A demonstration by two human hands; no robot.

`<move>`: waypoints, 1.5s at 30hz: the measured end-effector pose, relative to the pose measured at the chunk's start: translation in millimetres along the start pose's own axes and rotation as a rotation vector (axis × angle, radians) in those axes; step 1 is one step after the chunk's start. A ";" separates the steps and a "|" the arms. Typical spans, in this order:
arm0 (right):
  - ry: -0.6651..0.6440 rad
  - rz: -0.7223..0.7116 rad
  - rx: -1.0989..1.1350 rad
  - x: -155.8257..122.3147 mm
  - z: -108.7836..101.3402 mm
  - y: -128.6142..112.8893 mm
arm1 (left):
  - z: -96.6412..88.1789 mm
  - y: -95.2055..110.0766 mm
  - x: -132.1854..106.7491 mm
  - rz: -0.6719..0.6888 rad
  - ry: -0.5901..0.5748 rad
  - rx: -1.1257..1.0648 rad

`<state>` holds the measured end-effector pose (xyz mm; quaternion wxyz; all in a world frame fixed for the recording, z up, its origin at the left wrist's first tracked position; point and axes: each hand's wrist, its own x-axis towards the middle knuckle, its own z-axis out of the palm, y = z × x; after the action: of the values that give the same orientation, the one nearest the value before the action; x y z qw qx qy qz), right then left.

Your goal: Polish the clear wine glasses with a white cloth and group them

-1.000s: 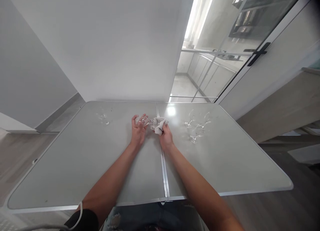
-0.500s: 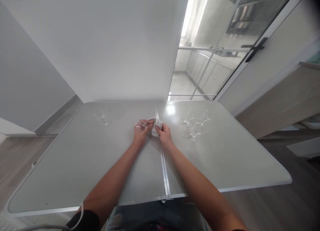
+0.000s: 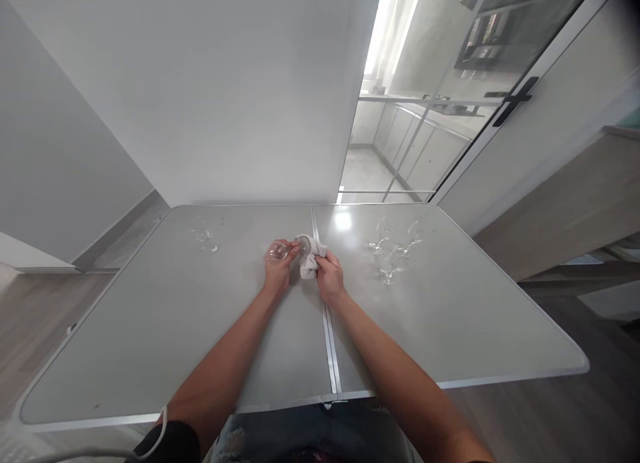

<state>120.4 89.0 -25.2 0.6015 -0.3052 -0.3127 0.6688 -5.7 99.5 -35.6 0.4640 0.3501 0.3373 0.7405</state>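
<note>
My left hand (image 3: pixel 279 266) is closed around a clear stemmed glass (image 3: pixel 277 251), which lies tilted with its bowl to the left and its foot to the right. A white cloth (image 3: pixel 309 266) is gripped in my right hand (image 3: pixel 330 276). The cloth lies against the foot of the glass, and the foot's round edge shows in front of it. Both hands are just above the table, close to its middle seam.
Several clear stemmed glasses (image 3: pixel 387 276) stand in a group on the right half of the grey folding table (image 3: pixel 200 343). Another glass (image 3: pixel 205 236) is at the far left. A white wall (image 3: pixel 240 103) and a glazed door (image 3: pixel 425 116) border the table's back edge.
The glass and my left hand have shifted slightly left. The cloth is more spread out around the foot, and the fingers of my right hand have moved a little right and down.
</note>
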 end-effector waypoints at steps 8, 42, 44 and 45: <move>0.016 0.017 -0.098 2.5 -5.0 1.4 | 0.6 -1.5 -1.1 0.021 0.039 0.041; 0.024 0.020 -0.164 4.8 -9.7 -3.5 | -3.9 -3.0 3.0 0.043 0.042 0.093; 0.012 0.009 -0.187 6.4 -11.4 -4.2 | -5.9 -3.2 4.4 0.056 0.097 0.099; 0.004 0.005 -0.195 6.9 -11.9 -5.0 | -7.1 -3.4 5.3 0.061 0.127 0.104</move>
<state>132.1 96.8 -28.9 0.5679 -0.3647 -0.3744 0.6359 -11.8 104.3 -41.0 0.4002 0.3362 0.3933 0.7564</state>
